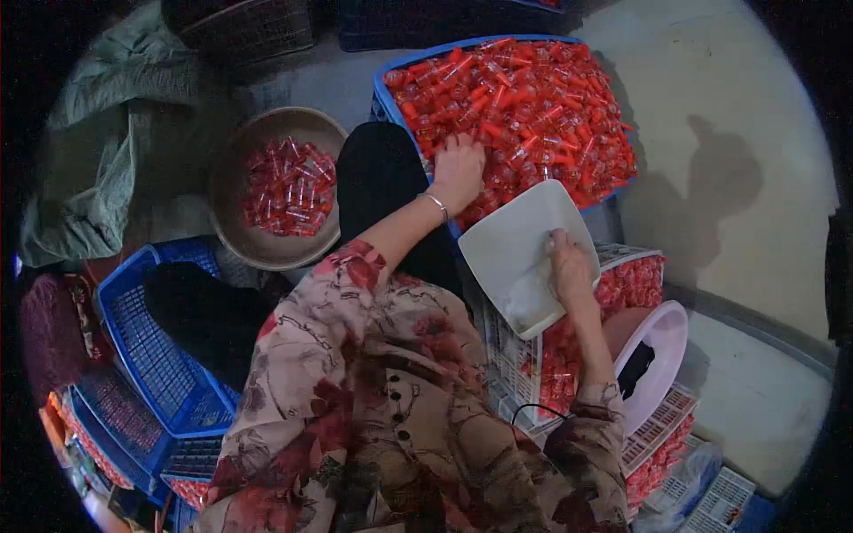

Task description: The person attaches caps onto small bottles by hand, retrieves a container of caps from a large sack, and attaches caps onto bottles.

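My left hand, with a bracelet at the wrist, reaches over the near left edge of a blue crate heaped with small clear bottles with red parts. Its fingers are bent together against the bottles, and what they grip is hidden. My right hand is closed on the right side of a white square tub, which is tilted beside the crate's near edge. Only a faint pale patch shows inside the tub.
A round brown basin with similar bottles stands at left. Blue baskets are at lower left, beneath a green sack. Filled white crates and a pink basin stand at right. Dark-clothed legs extend forward.
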### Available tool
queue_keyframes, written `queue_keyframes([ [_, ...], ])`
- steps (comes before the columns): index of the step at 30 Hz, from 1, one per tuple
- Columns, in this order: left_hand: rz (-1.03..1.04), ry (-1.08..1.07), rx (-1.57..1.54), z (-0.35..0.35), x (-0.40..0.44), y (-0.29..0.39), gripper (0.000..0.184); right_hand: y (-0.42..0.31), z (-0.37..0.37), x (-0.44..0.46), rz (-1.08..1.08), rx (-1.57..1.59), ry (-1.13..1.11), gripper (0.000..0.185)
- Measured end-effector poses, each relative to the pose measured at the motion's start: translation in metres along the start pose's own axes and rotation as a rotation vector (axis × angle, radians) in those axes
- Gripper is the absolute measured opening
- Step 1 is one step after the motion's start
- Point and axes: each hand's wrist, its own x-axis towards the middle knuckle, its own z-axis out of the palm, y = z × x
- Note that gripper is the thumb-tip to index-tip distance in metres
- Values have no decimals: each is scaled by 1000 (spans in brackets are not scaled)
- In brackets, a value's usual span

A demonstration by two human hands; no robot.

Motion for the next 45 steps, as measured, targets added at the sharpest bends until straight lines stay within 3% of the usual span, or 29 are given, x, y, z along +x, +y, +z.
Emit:
queue_keyframes([
  [1, -51, 29, -168, -12, -5, -2, 38, 3, -2, -2, 5, 11, -6, 35],
  [5, 29, 207, -260, -54, -25, -26, 39, -17, -44, 10, -170, 335, 162, 34],
  [7, -220, -146, -1286, -67, -32, -38, 39, -39, -69, 17, -236, 402, 191, 32],
  [8, -302, -275, -1592, -72, -39, -41, 32, -50, -78, 20, -155, 589, 178, 29],
  [9, -307, -266, -1599, -78, -47, -44, 32, -61, -88, 24, -68, 772, 162, 25],
  [11, -365, -356, -2144, -88, -64, -45, 22, -91, -111, 31, -91, 818, 201, 25],
  [16, -121, -459, -2102, -95, -106, -54, 25, -127, -127, 55, -329, 772, 282, 26],
  [18, 8, -632, -2110, -99, -118, -56, 31, -138, -138, 59, -587, 600, 231, 27],
  [22, 42, -693, -2242, -105, -135, -62, 31, -155, -154, 56, -734, 523, 61, 28],
  [25, 13, -724, -2271, -106, -142, -62, 27, -160, -150, 55, -936, 389, 160, 29],
  [26, 10, -722, -2274, -107, -143, -60, 27, -164, -149, 53, -881, 422, 150, 26],
  [28, 239, 86, -1134, -119, -149, -52, 23, -172, -141, 51, -821, 457, 135, 24],
  [29, 205, 127, -900, -108, -148, -53, 27, -176, -131, 50, -718, 544, 151, 22],
  [31, 295, 199, -796, -115, -148, -62, 30, -183, -117, 54, -606, 626, 174, 22],
  [33, 382, 225, -593, -112, -152, -73, 42, -187, -105, 61, -321, 775, -118, 25],
  [34, 365, 178, -488, -120, -155, -75, 42, -187, -101, 65, -298, 780, -119, 25],
  [35, 354, 129, -382, -127, -157, -77, 44, -185, -95, 70, -128, 1101, -437, 31],
  [37, 421, 188, -319, -122, -159, -85, 44, -182, -97, 70, 101, 1418, -733, 38],
  [39, 410, 211, -250, -130, -159, -93, 38, -175, -113, 67, -51, 1215, -807, 43],
  [40, 382, 254, -215, -136, -160, -100, 32, -165, -123, 60, 16, 1171, -668, 48],
  [42, 71, 330, -190, -146, -169, -131, 29, -110, -117, 63, -79, 938, -254, 53],
  [43, -16, 394, -223, -143, -170, -164, 33, -81, -114, 61, -54, 886, -152, 55],
  [45, -106, 451, -253, -132, -166, -214, 37, -4, -70, 53, -54, 448, -41, 44],
])
